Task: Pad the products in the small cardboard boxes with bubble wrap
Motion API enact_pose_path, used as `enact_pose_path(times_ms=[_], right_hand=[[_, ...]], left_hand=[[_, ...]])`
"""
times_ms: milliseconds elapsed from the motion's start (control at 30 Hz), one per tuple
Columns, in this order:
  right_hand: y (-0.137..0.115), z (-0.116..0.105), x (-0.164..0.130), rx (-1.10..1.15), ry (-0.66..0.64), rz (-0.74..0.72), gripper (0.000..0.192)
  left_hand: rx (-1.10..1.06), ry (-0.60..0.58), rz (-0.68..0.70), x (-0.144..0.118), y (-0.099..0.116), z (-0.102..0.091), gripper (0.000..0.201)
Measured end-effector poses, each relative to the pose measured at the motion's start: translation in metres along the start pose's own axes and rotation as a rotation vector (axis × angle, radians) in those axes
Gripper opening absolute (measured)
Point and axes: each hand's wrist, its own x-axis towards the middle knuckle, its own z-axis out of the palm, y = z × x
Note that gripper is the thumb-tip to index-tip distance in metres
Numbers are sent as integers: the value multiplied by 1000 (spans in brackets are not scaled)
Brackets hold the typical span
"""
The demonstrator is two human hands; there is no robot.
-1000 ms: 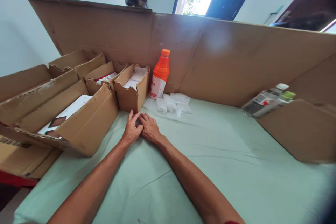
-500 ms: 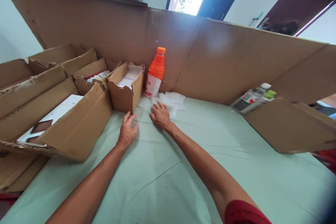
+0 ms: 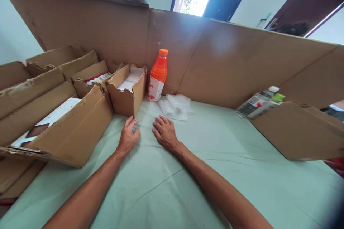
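Note:
My left hand [image 3: 129, 136] rests on the pale green tablecloth [image 3: 161, 186], fingers apart and holding nothing, just in front of a small cardboard box [image 3: 122, 101] with white papers [image 3: 131, 78] in it. Palm down and fingers spread, my right hand [image 3: 165, 132] lies on the cloth and also holds nothing. Just beyond its fingertips are several clear bubble-wrap pieces [image 3: 178, 105], lying flat and partly overlapping. An orange bottle [image 3: 157, 75] with an orange cap and a white label stands upright behind them, beside the small box.
Open cardboard boxes [image 3: 88, 128] fill the left side, one holding a white printed box [image 3: 53, 120]. To the right, plastic bottles [image 3: 255, 102] lean by another cardboard box [image 3: 301, 128]. A tall cardboard panel [image 3: 215, 61] closes off the back; a person's head shows above it.
My right hand has drawn back toward me, off the bubble-wrap pieces, which now show fully. My left hand has barely moved.

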Motion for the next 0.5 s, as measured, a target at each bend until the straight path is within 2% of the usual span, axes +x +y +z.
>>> enact_pose_path(times_ms=[133, 300, 400, 500], right_hand=[[-8, 5, -8, 161, -36, 26, 36], [-1, 5, -5, 281, -19, 66, 34], [7, 4, 12, 415, -2, 115, 36], [12, 3, 50, 590, 32, 173, 45]], left_hand=[[19, -11, 9, 0, 1, -1, 40], [26, -6, 20, 1, 1, 0, 39], [25, -5, 25, 0, 0, 2, 39], [27, -4, 28, 0, 0, 4, 41]])
